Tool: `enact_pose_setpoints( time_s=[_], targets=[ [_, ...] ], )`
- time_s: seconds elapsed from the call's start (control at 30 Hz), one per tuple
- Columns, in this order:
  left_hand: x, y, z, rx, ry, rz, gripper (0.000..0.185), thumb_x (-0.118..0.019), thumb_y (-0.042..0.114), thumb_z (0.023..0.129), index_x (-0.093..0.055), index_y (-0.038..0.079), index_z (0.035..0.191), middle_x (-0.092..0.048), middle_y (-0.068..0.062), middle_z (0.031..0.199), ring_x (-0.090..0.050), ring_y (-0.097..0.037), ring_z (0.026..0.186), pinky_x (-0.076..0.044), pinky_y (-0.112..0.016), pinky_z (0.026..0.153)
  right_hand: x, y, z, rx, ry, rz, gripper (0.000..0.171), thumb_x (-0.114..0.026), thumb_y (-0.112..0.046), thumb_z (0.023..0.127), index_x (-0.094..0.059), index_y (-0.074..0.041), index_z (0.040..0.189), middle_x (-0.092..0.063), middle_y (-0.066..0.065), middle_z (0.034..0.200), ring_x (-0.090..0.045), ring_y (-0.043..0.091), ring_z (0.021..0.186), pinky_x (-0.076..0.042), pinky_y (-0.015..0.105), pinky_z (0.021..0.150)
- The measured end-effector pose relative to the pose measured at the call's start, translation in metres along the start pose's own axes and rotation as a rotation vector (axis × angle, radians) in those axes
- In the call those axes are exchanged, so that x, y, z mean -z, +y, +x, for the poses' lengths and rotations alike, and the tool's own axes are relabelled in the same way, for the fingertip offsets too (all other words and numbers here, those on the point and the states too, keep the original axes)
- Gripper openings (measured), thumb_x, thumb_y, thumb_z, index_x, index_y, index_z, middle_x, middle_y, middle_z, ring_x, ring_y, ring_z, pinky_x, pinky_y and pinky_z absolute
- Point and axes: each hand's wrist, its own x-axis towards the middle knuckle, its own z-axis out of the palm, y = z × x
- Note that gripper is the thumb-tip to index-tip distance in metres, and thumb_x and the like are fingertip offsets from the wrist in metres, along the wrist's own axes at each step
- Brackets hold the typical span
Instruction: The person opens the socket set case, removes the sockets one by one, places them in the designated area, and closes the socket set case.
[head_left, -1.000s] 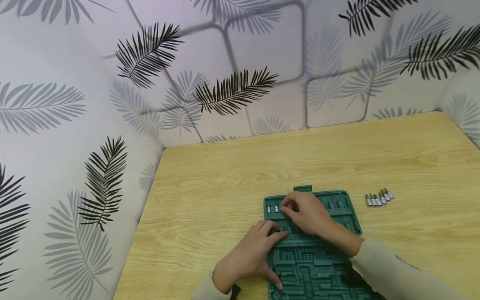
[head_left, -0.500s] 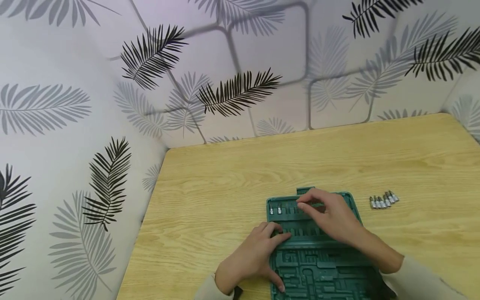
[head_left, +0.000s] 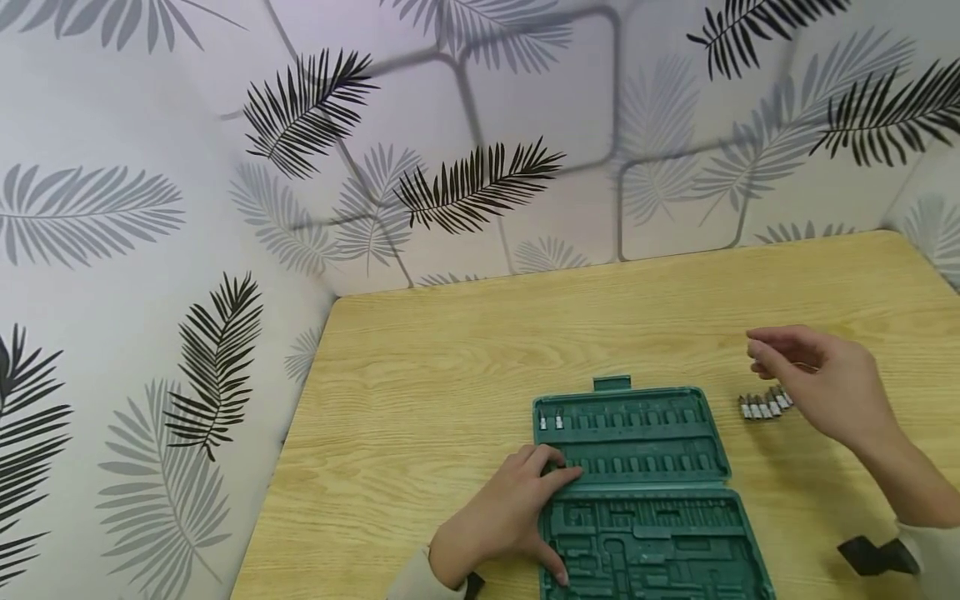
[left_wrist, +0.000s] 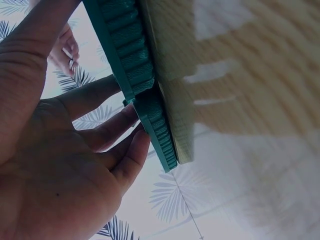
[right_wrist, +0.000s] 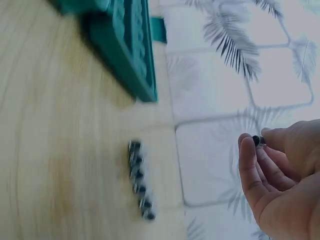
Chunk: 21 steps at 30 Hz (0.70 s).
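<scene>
You have a light, wood-grain surface in front of you, smooth with a low satin sheen. On it lies the open dark green moulded plastic tool case, matt, its outer edge ribbed where your left hand rests on it. The row of small silver metal socket bits beside it looks polished and glinting. Your right hand, above those bits, pinches a small dark piece, too blurred to tell its material. The walls carry smooth, matt leaf-printed wallpaper.
</scene>
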Motion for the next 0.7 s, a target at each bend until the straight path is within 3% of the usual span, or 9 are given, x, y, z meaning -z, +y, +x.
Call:
enact_pose_setpoints(
  time_s=[0.17,0.37,0.47,0.53,0.63,0.7],
  targets=[
    [-0.001,0.0,-0.001,0.009,-0.002,0.008,0.114,-0.101,0.063,0.067,-0.055,0.02,0.162,-0.052,-0.003,0.153,-0.051,-0.019,0.136,-0.047,-0.036,0.12,0.011,0.032,0.003,-0.045,0.02,-0.138,0.028,-0.071,-0.023,0.108,-0.07,0.002,0.121,-0.079,0.025,0.097,-0.052,-0.023,0.069,-0.045,0.01,0.059],
    [-0.002,0.0,-0.002,0.007,0.001,0.01,0.115,-0.101,0.063,0.066,-0.055,0.019,0.162,-0.053,-0.003,0.153,-0.052,-0.019,0.136,-0.047,-0.036,0.12,0.015,0.065,0.003,-0.049,-0.023,-0.236,0.022,-0.075,-0.019,0.105,-0.073,0.004,0.105,-0.076,0.025,0.093,-0.044,-0.021,0.07,-0.043,0.016,0.056],
    [-0.001,0.001,-0.001,0.012,-0.005,0.003,0.115,-0.101,0.063,0.066,-0.055,0.02,0.162,-0.052,-0.003,0.153,-0.051,-0.019,0.136,-0.047,-0.037,0.12,0.014,0.074,0.002,-0.064,-0.076,-0.247,0.023,-0.075,-0.018,0.105,-0.073,0.005,0.106,-0.076,0.025,0.093,-0.056,-0.007,0.07,-0.045,0.02,0.056],
    [0.0,0.001,-0.001,0.015,-0.008,0.003,0.115,-0.101,0.063,0.066,-0.054,0.02,0.162,-0.052,-0.003,0.154,-0.05,-0.019,0.137,-0.046,-0.037,0.121,0.013,0.077,0.001,-0.077,-0.101,-0.251,0.024,-0.076,-0.017,0.104,-0.073,0.006,0.106,-0.076,0.026,0.093,-0.067,0.012,0.071,-0.048,0.023,0.056],
    [0.0,0.001,-0.001,0.018,-0.014,0.007,0.116,-0.101,0.063,0.066,-0.054,0.02,0.163,-0.051,-0.003,0.154,-0.05,-0.019,0.138,-0.046,-0.037,0.121,0.012,0.08,0.001,-0.096,-0.117,-0.252,0.026,-0.076,-0.017,0.104,-0.072,0.009,0.106,-0.075,0.028,0.094,-0.073,0.036,0.077,-0.052,0.029,0.058],
    [0.001,0.001,-0.001,0.017,-0.017,0.011,0.117,-0.101,0.063,0.066,-0.053,0.02,0.163,-0.051,-0.003,0.155,-0.05,-0.019,0.138,-0.046,-0.038,0.121,0.012,0.081,0.0,-0.098,-0.124,-0.256,0.026,-0.076,-0.017,0.104,-0.072,0.009,0.106,-0.075,0.027,0.094,-0.072,0.039,0.078,-0.052,0.03,0.059]
  ],
)
